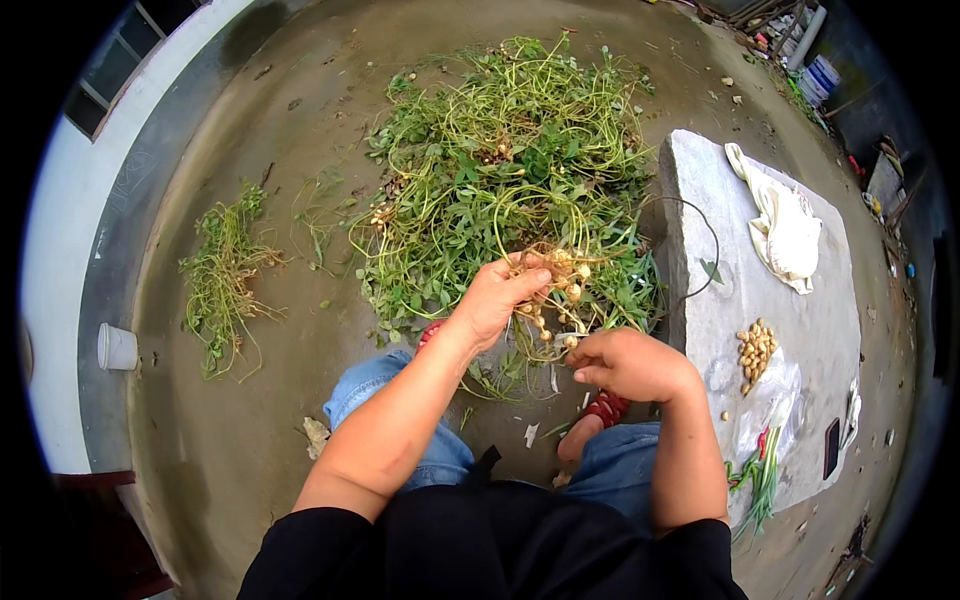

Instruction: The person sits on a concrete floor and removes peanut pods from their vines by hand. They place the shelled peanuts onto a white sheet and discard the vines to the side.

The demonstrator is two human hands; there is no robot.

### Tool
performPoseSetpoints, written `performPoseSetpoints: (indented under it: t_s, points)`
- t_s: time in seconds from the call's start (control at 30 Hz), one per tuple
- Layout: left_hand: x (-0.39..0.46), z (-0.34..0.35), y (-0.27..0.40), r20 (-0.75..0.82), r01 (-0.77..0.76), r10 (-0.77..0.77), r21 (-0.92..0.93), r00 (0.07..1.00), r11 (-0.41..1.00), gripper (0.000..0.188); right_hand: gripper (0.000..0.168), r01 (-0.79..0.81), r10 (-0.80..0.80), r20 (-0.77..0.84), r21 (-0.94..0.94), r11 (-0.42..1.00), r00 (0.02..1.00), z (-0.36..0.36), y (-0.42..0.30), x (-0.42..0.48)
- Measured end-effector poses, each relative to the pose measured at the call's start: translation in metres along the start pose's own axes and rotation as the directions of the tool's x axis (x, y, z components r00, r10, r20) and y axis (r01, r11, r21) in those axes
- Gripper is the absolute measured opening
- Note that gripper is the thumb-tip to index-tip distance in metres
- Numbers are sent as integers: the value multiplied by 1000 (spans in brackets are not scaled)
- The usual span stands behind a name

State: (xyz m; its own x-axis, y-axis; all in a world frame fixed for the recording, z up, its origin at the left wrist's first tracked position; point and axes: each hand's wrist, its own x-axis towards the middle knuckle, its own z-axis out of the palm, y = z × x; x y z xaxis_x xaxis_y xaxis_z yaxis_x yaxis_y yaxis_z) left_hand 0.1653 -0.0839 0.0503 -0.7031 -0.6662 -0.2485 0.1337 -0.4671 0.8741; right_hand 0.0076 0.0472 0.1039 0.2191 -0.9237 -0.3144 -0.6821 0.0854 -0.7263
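My left hand [499,296] is closed around the root end of a peanut plant. Pale peanut pods [574,291] dangle from its thin brown roots, and its green stems [501,217] arch away over the heap. Just below and to the right is my right hand [637,365], its fingers bent and thumb lowered. Its fingertips are beside a low-hanging pod [571,343]; whether they pinch it I cannot tell. Directly ahead, a large heap of uprooted peanut plants [495,142] covers the wet concrete.
On the right lies a stone slab [697,225] bearing a white cloth [784,225], picked peanuts [756,349], a plastic bag [772,397], scallions [766,480] and a phone [831,448]. A smaller plant bunch [225,281] and a white bucket [118,347] are on the left.
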Motion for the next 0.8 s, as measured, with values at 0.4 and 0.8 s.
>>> performPoseSetpoints:
  t_s: [0.4,0.8]
  points:
    - [-1,7,-4,171,45,-64,111,983,993,21,26,240,61,-542,467,851,838,0,20,35]
    - [-3,14,-7,2,-69,70,246,998,967,10,14,-62,-138,-689,-257,964,712,8,6,33]
